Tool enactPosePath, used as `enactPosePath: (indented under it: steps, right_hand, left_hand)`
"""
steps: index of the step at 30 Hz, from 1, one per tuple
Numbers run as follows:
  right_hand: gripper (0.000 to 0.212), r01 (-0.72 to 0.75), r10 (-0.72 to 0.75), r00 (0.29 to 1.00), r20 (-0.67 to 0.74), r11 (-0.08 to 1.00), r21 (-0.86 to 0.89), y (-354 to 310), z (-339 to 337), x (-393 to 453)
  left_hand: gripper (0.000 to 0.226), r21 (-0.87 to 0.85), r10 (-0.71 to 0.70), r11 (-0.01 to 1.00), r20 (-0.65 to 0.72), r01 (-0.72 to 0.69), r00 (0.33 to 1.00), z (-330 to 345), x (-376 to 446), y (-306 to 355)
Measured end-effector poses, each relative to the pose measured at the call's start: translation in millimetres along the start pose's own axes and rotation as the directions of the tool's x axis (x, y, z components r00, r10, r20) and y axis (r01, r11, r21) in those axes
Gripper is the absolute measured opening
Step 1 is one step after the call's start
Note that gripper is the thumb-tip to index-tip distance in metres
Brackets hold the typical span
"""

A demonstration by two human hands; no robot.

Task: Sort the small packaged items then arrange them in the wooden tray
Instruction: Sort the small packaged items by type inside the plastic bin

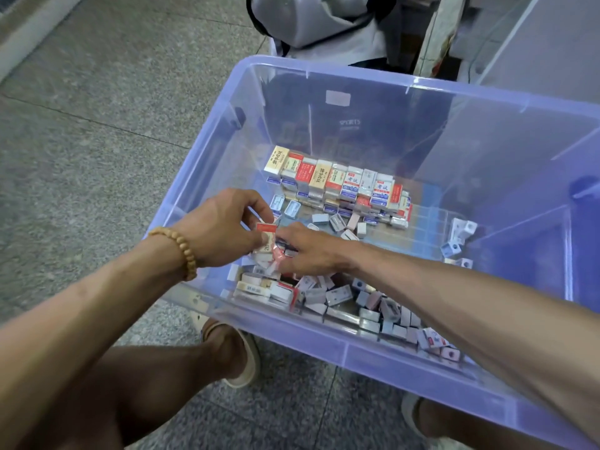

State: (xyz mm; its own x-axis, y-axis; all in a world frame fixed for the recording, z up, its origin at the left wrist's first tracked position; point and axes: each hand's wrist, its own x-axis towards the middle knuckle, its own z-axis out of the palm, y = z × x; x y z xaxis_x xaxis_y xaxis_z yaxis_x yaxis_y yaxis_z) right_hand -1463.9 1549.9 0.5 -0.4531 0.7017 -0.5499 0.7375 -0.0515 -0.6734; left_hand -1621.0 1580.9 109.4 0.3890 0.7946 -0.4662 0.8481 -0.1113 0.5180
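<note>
A clear blue plastic bin (324,339) holds many small packaged erasers and sharpeners. A neat stacked row of red, white and cream packs (337,185) lies at the far side of its floor. A loose heap of packs (344,297) fills the near side. My left hand (220,228), with a bead bracelet on its wrist, pinches a small red-and-white eraser pack (267,237) above the heap. My right hand (308,251) reaches down into the heap right beside it, its fingers curled around small packs, one with a pinkish wrapper (278,254). No wooden tray is in view.
Loose grey and pink sharpeners (337,222) lie scattered mid-bin, and white ones (461,235) sit by the right wall. The bin stands on a grey speckled stone floor (97,125). My feet in pale shoes (246,355) are under its near edge. A grey bag (311,17) sits beyond it.
</note>
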Motion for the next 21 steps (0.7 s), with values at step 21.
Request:
enactPosePath:
  steps: [21]
  right_hand:
    - [0.039,0.122,-0.162,0.985,-0.066,0.906,-0.405,1.6,-22.1,10.4]
  left_hand:
    - [0.015,-0.018,0.002,1.000,0.010,-0.001,1.000,1.9,2.6,2.6]
